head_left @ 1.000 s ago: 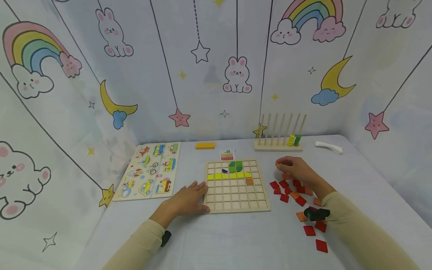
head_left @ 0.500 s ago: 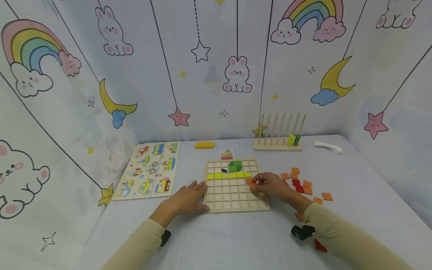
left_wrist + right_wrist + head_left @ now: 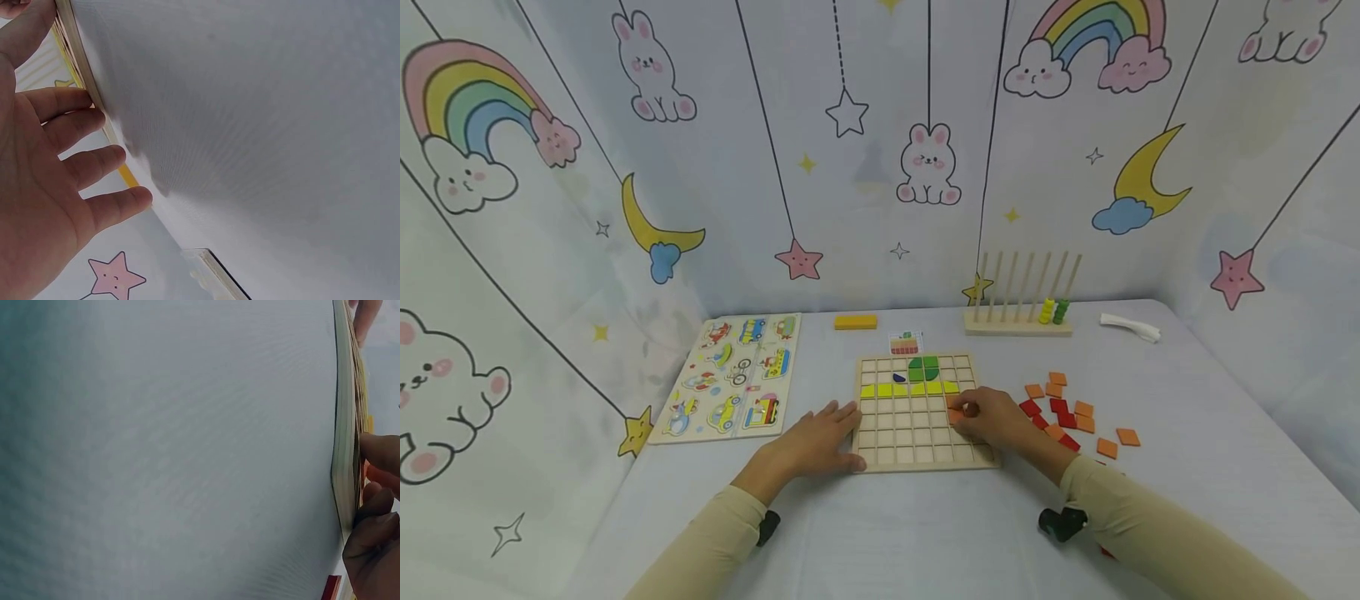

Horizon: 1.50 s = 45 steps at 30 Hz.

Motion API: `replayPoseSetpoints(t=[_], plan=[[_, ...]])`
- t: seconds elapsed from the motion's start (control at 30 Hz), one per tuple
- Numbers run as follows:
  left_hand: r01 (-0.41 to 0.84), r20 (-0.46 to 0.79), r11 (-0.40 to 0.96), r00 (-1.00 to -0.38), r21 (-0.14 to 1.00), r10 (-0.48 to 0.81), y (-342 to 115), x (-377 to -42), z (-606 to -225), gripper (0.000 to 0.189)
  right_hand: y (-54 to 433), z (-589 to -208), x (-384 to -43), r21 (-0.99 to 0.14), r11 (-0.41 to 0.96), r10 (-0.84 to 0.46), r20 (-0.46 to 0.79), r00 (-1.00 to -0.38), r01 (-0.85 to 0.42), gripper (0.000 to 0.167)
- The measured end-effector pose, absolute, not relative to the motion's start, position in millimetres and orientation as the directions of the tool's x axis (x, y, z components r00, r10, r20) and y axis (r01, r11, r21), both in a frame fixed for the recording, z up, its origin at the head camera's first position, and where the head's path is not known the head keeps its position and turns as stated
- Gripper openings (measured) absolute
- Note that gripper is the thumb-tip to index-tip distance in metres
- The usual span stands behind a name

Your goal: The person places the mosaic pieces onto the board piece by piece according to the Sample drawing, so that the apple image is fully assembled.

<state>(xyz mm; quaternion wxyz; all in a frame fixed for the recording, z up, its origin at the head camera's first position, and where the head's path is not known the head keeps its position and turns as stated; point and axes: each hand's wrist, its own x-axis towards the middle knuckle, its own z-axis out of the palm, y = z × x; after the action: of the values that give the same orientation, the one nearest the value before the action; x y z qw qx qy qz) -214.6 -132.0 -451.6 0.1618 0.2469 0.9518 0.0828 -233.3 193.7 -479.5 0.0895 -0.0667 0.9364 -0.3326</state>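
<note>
A wooden grid board (image 3: 895, 457) lies mid-table, with a row of yellow tiles (image 3: 912, 389), green tiles (image 3: 923, 370) above it and a dark blue tile (image 3: 898, 378). Over the board's right side, my right hand (image 3: 992, 417) pinches an orange square tile (image 3: 955, 415) down at a cell below the yellow row. Its curled fingers (image 3: 378, 453) partly cover that tile. My left hand (image 3: 820, 442) rests at the board's left edge, fingers extended, the fingertips (image 3: 94, 100) touching its side.
Loose orange tiles (image 3: 1107, 448) and red tiles (image 3: 1060, 407) are scattered right of the board. Behind it are a pattern card (image 3: 906, 343), a yellow block (image 3: 855, 322) and a peg rack (image 3: 1018, 328). A picture puzzle (image 3: 737, 367) lies left, a white object (image 3: 1130, 327) far right.
My right hand has come left from the loose tiles to the board with an orange tile, then shifted slightly further left over the cell. The left hand has stayed at the board's edge.
</note>
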Motion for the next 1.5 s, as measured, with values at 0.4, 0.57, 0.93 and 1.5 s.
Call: replayPoseSetpoints(t=[0.4,0.57,0.93,1.5], plan=[[0.44,-0.263,0.867,-0.83,0.235,0.493,-132.8,-214.7,-448.7,0.085,191.2,-479.1,-234.7,-0.635,0.765,-0.201,-0.076,-0.977,-0.108,0.015],[0.439,-0.265,0.866,-0.829,0.239,0.493,-132.9,-214.6,-448.2,0.085,197.2,-475.4,-234.4,-0.65,0.754,-0.193,-0.079,-0.978,-0.096,0.009],[0.442,-0.262,0.866,-0.829,0.235,0.494,-132.0,-215.6,-448.6,0.085,322.9,-440.3,-271.4,-0.819,0.567,-0.082,-0.162,-0.983,0.088,0.049],[0.451,-0.258,0.862,-0.826,0.23,0.501,-134.0,-214.6,-453.9,0.086,368.5,-465.0,-278.7,-0.598,0.785,-0.018,-0.283,-0.959,0.162,0.043]])
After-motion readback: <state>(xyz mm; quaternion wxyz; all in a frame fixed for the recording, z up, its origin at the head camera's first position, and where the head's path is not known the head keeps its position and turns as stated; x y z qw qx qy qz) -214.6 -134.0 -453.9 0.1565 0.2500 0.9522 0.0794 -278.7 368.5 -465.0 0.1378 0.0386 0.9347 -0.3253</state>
